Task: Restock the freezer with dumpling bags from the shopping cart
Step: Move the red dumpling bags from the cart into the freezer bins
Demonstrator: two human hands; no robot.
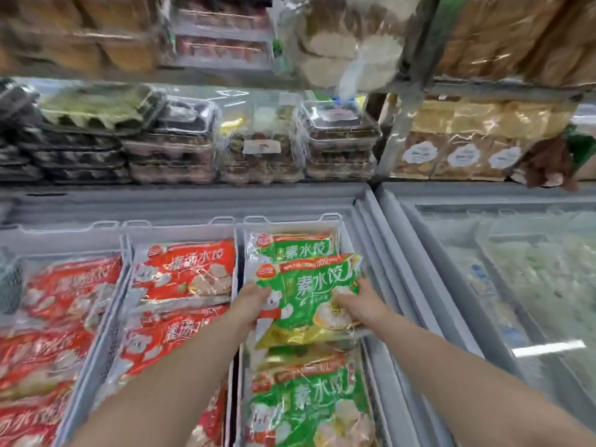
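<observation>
A green dumpling bag (309,285) hangs tilted over the rightmost white basket (290,222) of the open freezer. My left hand (253,303) grips its left edge and my right hand (358,306) holds its right side, fingers curled over the front. Another green bag (292,245) lies behind it in the same basket, and a third green bag (309,401) lies nearer to me. Red dumpling bags (187,269) fill the two baskets to the left. The shopping cart is out of view.
A second chest freezer (503,269) with a shut glass lid stands to the right. Shelves above the freezers carry clear plastic trays of food (338,140) and wrapped bread (458,146). The grey freezer rim (377,253) runs between the two chests.
</observation>
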